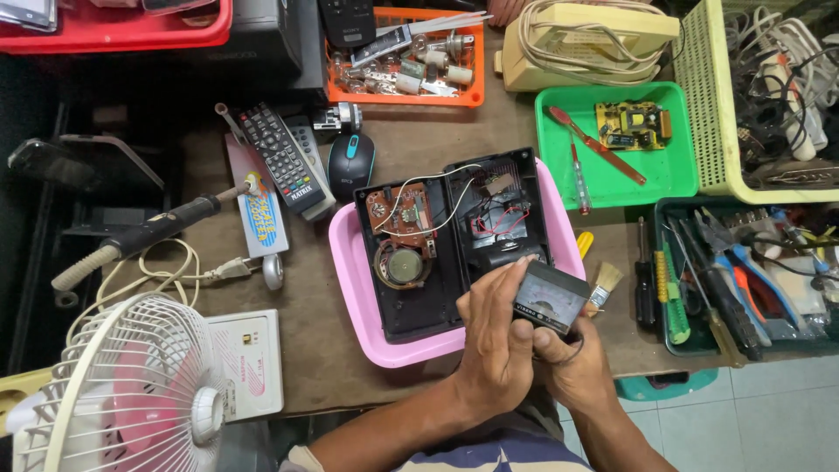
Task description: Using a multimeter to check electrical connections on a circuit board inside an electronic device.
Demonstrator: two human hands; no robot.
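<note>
Both hands hold a small black analogue meter [551,297] with a pale dial face, just above the near right corner of a pink tray [358,288]. My left hand [494,341] grips the meter's left side, fingers curled over its top edge. My right hand [568,363] supports it from below, thumb on the lower edge. In the tray lies an opened black radio case: the left half [411,253] shows a brown circuit board and a round speaker, the right half [498,214] shows red and white wires.
A green tray [677,179] with a circuit board and screwdrivers stands at the right. A dark tray of hand tools [743,280] sits beside it. A soldering iron [157,232], remote controls [280,162], a mouse [351,164] and a small fan [131,393] lie to the left.
</note>
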